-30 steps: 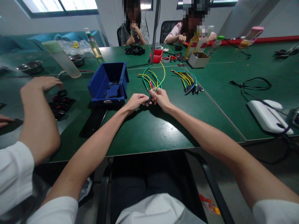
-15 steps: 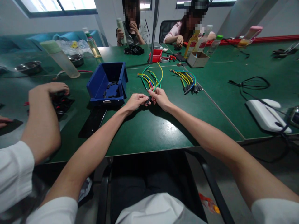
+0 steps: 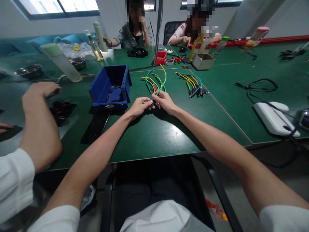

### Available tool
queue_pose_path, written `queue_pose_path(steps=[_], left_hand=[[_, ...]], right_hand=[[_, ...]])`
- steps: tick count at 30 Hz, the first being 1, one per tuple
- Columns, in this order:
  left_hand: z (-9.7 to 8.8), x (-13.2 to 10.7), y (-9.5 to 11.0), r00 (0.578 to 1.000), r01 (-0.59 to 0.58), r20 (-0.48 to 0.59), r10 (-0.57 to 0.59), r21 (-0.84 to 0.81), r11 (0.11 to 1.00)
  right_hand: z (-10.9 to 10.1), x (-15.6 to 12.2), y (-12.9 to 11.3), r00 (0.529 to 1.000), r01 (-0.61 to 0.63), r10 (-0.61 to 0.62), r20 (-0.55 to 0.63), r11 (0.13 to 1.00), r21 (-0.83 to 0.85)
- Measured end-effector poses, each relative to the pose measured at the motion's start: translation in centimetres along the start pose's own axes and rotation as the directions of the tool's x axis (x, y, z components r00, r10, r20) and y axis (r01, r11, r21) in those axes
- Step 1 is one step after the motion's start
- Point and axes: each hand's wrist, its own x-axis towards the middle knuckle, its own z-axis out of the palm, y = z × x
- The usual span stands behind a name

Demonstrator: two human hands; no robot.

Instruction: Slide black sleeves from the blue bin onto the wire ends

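Observation:
My left hand (image 3: pixel 139 106) and my right hand (image 3: pixel 164 101) meet over the green table (image 3: pixel 154 135), fingers pinched together. Between them is a small black connector (image 3: pixel 152 103) on the end of a green-yellow wire. That wire belongs to a bundle of coloured wires (image 3: pixel 154 80) fanning away from my right hand. Both hands grip the connector end. A blue bin (image 3: pixel 109 87) holding black parts sits just left of my left hand.
A second wire bundle (image 3: pixel 193 83) with black ends lies to the right. A co-worker's arm (image 3: pixel 40 122) reaches over black parts at left. Bottles, a red tray (image 3: pixel 160 57), a cardboard box (image 3: pixel 204 61), a white device (image 3: pixel 275 119) and two seated people fill the far side.
My hands stay pinched on the connector, almost unmoved. The co-worker's hand at left shifted back and forth over the black parts. A far person moved a bottle out to the side.

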Motion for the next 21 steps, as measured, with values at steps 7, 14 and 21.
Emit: queue_pose_path(steps=[7,14,21], left_hand=[[-0.04,-0.04,0.09,1.0,0.002,0.018,-0.001,-0.008,1.0],[0.02,0.09,0.01,1.0,0.006,0.025,-0.006,-0.003,1.0],[-0.13,0.16,-0.14,1.0,0.011,0.001,-0.011,0.014,1.0]], right_hand=[[0.12,-0.14,0.02,0.999,-0.014,0.014,-0.043,1.0,-0.001],[0.07,0.03,0.24,0.999,-0.022,0.022,-0.032,1.0,0.006],[0.31,-0.53,-0.28,0.999,0.012,-0.016,-0.039,0.993,-0.114]])
